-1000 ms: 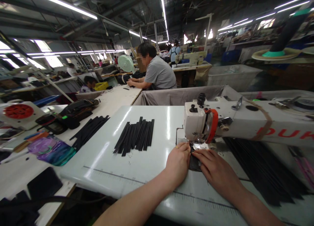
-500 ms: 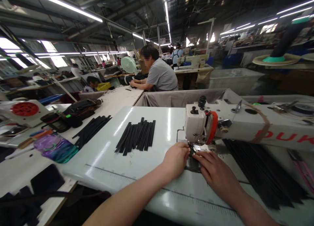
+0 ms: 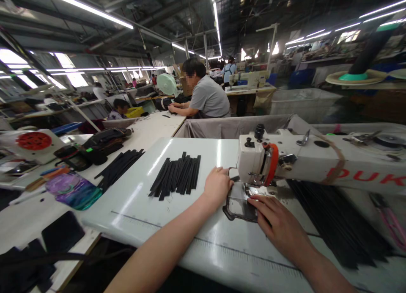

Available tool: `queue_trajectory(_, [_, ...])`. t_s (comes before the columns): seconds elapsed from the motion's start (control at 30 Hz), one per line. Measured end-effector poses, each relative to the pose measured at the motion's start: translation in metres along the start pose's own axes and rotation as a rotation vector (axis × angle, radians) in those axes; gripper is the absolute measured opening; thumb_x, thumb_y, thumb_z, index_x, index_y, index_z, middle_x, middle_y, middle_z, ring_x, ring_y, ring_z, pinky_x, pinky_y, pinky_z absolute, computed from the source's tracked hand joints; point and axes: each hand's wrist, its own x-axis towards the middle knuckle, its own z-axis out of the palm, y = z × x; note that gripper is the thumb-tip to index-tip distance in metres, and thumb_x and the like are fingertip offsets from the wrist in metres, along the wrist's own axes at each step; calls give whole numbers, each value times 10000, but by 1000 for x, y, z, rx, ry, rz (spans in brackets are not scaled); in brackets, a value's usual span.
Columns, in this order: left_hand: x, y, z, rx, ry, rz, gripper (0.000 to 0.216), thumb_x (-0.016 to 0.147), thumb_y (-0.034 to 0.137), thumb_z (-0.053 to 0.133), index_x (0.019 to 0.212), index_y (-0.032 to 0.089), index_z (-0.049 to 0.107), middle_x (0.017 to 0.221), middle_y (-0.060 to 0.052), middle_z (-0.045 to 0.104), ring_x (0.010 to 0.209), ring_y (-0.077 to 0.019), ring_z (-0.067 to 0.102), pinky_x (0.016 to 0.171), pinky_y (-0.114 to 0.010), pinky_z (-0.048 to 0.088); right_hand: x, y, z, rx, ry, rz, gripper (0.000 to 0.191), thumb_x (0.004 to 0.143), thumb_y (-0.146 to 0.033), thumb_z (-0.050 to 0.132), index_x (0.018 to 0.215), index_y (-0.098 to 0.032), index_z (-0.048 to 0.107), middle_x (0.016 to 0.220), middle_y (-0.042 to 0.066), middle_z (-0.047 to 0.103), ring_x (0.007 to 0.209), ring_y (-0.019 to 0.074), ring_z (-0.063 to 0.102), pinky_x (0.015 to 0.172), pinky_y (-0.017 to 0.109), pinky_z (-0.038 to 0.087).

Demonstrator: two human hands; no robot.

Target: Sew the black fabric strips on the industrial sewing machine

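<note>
A white sewing machine (image 3: 253, 157) with an orange-red guard stands over the pale worktable. My left hand (image 3: 218, 185) is left of the machine head, its fingers curled together around a black strip (image 3: 235, 179), of which only a short dark end shows. Fingers stretched out, my right hand (image 3: 275, 212) lies by the presser foot (image 3: 250, 190), its fingertips at the metal needle plate (image 3: 239, 206). No material shows under those fingers. Left of my hands, a pile of short black strips (image 3: 177, 174) rests on the table.
Long black strips (image 3: 336, 225) lie under the machine arm, beside pink-handled snips (image 3: 391, 223). At left are more black strips (image 3: 122, 164), a purple-teal pouch (image 3: 72, 189) and a black cup (image 3: 71, 157). A co-worker (image 3: 207, 94) sits beyond the grey cloth-lined bin (image 3: 222, 128).
My left hand has moved left and away from the needle with the black strip, uncovering the metal plate. My right hand stays almost in place.
</note>
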Motion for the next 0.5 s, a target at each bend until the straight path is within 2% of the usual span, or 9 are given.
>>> queue_trajectory(0.07, [-21, 16, 2, -104, -23, 89, 208, 912, 241, 581, 791, 152, 726, 912, -65, 716, 905, -218, 636, 924, -370, 504, 1, 0, 1, 35, -10, -36, 328, 946, -160, 431, 1224, -190, 602, 1202, 97, 624, 1087, 237, 597, 939, 422, 523])
queue_trajectory(0.2, [-47, 31, 8, -318, 52, 133, 170, 913, 172, 566, 877, 150, 730, 1083, -58, 715, 1017, -217, 626, 958, -353, 505, 1, -3, -1, 127, -31, -44, 246, 964, -203, 465, 1133, -214, 644, 1169, 82, 639, 1070, 222, 615, 930, 386, 537])
queue_trajectory(0.33, [-49, 26, 14, -490, 91, 156, 142, 889, 155, 611, 974, 149, 724, 1191, -63, 687, 1149, -218, 593, 1068, -361, 454, 0, -7, -5, 193, -50, -28, 175, 966, -225, 484, 1025, -221, 649, 1098, 71, 656, 1003, 209, 641, 882, 352, 559])
queue_trajectory(0.5, [-51, 26, 20, -532, 104, 159, 191, 877, 117, 606, 1028, 148, 719, 1223, -74, 677, 1199, -232, 578, 1082, -386, 457, -3, -5, -4, 218, -26, 14, 153, 960, -225, 488, 1037, -214, 620, 1097, 81, 656, 1002, 214, 645, 882, 353, 561])
